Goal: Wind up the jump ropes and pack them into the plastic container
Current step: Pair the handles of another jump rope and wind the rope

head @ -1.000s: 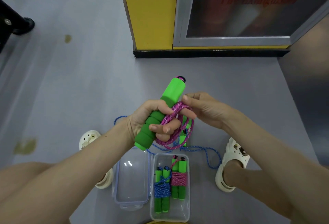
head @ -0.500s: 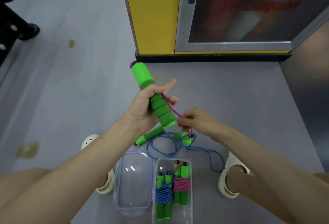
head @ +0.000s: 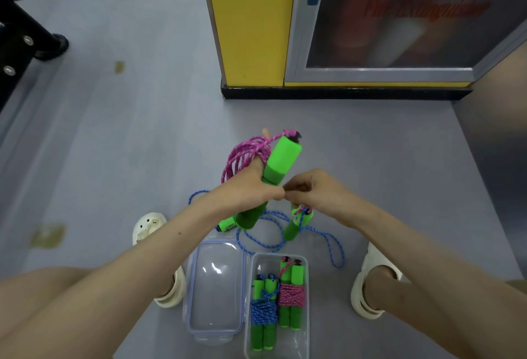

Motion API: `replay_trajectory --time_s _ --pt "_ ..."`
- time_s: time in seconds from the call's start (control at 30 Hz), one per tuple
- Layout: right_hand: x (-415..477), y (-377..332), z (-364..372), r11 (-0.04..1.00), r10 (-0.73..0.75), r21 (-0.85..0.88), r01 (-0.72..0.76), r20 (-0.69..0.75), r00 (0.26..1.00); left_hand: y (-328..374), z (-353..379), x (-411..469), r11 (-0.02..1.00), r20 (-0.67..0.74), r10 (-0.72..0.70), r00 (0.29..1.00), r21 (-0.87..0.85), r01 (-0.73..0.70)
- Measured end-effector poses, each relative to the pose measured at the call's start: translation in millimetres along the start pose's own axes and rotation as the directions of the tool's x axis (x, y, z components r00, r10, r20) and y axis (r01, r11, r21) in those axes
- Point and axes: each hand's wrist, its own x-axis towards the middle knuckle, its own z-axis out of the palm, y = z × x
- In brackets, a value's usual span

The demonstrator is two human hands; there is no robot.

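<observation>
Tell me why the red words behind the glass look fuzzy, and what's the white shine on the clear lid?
Head view: the red lettering behind the glass is blurred, unreadable; the white streaks on the clear lid are light glare off plastic; the yellow pillar leans from wide-lens distortion.

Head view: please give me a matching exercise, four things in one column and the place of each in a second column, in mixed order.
1 half-wound pink rope
2 loose blue rope
3 wound blue rope
4 clear lid

A inside the plastic container
B spread on the floor
C looped over the left hand, which grips a green handle
D flat beside the container, on the person's left

Pairs: 1-C, 2-B, 3-A, 4-D
</observation>
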Motion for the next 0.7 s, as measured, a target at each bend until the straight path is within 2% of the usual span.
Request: replay_trajectory --time_s 0.07,0.13,0.2,0.3,0.4,0.5,0.6,0.7 --pt "1.3 0.6 -1.6 0.999 -0.005 0.05 0.005 0.0 1.0 -2.3 3.3 -1.1 0.992 0.062 0.012 0.998 0.123 -0.019" --pt "1.6 0.6 -1.6 0.997 -0.016 0.076 0.017 -0.018 1.0 -4.5 7.1 -1.9 0.984 0.118 -0.02 0.993 0.177 -0.002" --pt "1.3 0.6 -1.1 0.996 -0.047 0.079 0.048 -0.013 0.999 -6.1 11.3 -1.4 0.994 0.181 -0.071 0.981 0.091 0.055" --pt "1.8 1.6 -0.5 0.994 -0.089 0.061 0.089 0.002 0.996 -3.3 10.6 0.8 0.981 0.203 -0.079 0.976 -0.156 0.112" --pt "6.3 2.3 -2.9 0.988 -0.115 -0.11 0.111 -0.027 0.993 0.2 5.4 1.6 0.914 0.238 -0.142 0.961 -0.34 0.22" --pt "8.7 2.6 -7.3 0.977 -0.157 -0.163 0.137 -0.118 0.98 -2.4 2.6 2.5 0.884 0.299 -0.186 0.936 -0.365 0.292" --pt "8.5 4.0 -7.0 0.969 -0.196 -0.195 0.152 -0.227 0.954 -6.1 -1.6 1.9 0.843 0.442 -0.194 0.876 -0.382 0.38" --pt "7.8 3.8 -5.7 0.956 -0.234 -0.241 0.17 -0.269 0.934 -11.4 -6.3 3.5 0.741 0.612 -0.084 0.786 -0.49 0.46"
